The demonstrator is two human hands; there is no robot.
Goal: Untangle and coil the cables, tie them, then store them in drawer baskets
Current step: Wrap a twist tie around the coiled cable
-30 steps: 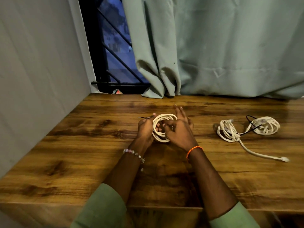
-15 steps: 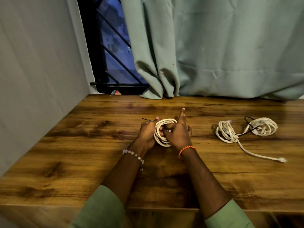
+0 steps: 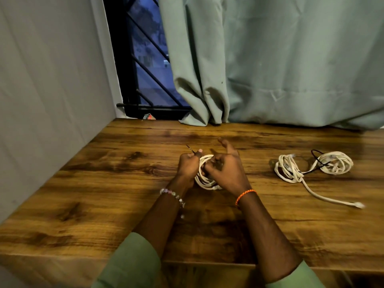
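Holding the white coiled cable (image 3: 204, 175) upright between both hands above the wooden desk (image 3: 104, 194), I judge this to be the tying step, and it is the point where the coil can most easily come apart. My left hand (image 3: 188, 167) is closed around the left side of the loops, its thumb and finger pinching a thin dark tie (image 3: 190, 149) whose free end sticks out up and to the left. My right hand (image 3: 225, 167) presses the right side of the coil with curled fingers, while its index finger and thumb are lifted and spread above.

The main risk, as I see it, is that the loops spring open if either grip eases before the tie is twisted shut; the cable looks stiff enough to push outward. That short tie end could also slip from the pinch, since so little of it shows. Whether the tie already passes round the bundle I cannot tell; the hands hide it.

To the right, well apart, a loose white cable pile (image 3: 311, 166) with a black wire (image 3: 318, 156) through it lies on the desk, one tail (image 3: 332, 199) running toward the near edge. A careless sweep of my right forearm could drag it off.
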